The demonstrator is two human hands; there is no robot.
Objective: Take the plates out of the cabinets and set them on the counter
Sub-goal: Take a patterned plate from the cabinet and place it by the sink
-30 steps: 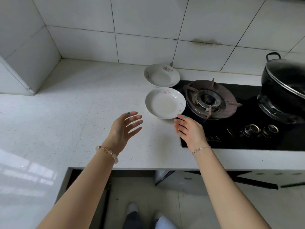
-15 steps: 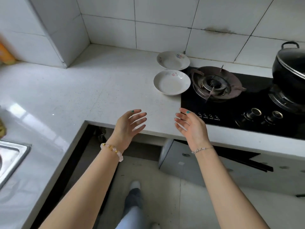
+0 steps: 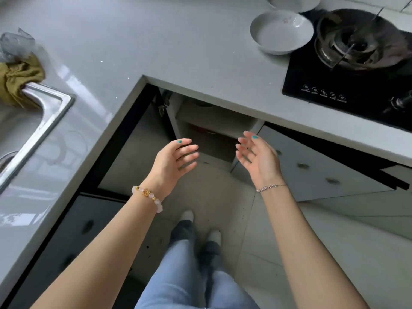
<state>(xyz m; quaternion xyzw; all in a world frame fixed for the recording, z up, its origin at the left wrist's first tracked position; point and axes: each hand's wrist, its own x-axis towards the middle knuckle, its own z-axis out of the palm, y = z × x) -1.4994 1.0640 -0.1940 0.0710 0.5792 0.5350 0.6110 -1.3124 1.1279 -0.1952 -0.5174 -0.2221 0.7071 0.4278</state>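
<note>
Hovering spread and empty, left grip (image 3: 171, 159) and right grip (image 3: 259, 156) sit well below the plate (image 3: 281, 33).

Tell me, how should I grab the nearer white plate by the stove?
Probably pinch the raised rim of the plate on its near-left side: the rim flares up off the counter, and the burner crowds its right side.

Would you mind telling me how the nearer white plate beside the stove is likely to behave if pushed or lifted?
The nearer white plate looks like glazed ceramic, so it is probably rigid, breakable and slick. Its wide, shallow shape suggests it would slide on the smooth counter rather than tip.
</note>
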